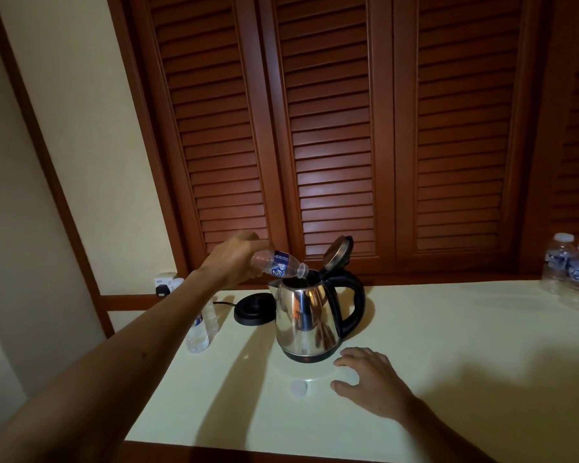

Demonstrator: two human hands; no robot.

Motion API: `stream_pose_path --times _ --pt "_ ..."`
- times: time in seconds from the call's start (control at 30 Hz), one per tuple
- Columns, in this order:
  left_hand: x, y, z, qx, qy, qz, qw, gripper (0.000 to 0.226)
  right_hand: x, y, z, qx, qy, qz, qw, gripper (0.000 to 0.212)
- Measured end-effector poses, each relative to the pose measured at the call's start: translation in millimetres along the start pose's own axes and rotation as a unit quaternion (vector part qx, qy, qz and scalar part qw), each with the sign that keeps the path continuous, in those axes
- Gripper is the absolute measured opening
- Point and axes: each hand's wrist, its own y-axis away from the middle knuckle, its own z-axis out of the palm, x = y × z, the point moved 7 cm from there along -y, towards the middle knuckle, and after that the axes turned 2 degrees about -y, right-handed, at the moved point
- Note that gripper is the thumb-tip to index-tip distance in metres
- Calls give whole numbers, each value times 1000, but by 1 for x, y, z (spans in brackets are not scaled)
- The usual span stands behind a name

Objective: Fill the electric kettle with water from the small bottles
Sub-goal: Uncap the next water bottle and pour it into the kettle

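A steel electric kettle with a black handle stands on the pale table, its lid tipped up and open. My left hand grips a small clear bottle with a blue label, tipped on its side with its neck at the kettle's mouth. My right hand rests on the table just in front of the kettle, fingers spread and holding nothing. A white bottle cap lies on the table to the left of that hand.
The kettle's black base sits behind it at the left, its cord running to a wall socket. Two small bottles stand under my left forearm. Two capped bottles stand at the far right. Louvred wooden doors back the table.
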Motion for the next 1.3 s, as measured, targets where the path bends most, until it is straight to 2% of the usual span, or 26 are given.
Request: stream_pose_path --times 0.37,0.6,0.8,1.0,1.13,1.3 --pt "2 -11 -14 6 -25 56 998 45 2 -1 1 -2 1 0 1000 60" --pt "3 -18 -18 0 -47 91 995 50 3 -2 2 0 2 13 1000 55" --pt "-6 -22 -5 -50 -7 80 995 48 3 3 0 36 -33 10 999 61" --pt "-18 -14 1 -23 16 77 997 44 -2 2 -1 16 -21 42 999 57" --pt "-21 -5 9 -9 60 77 995 45 -2 1 0 13 -5 35 999 58" --pt "-25 29 28 37 216 -25 975 69 -3 3 -2 18 -9 38 999 53"
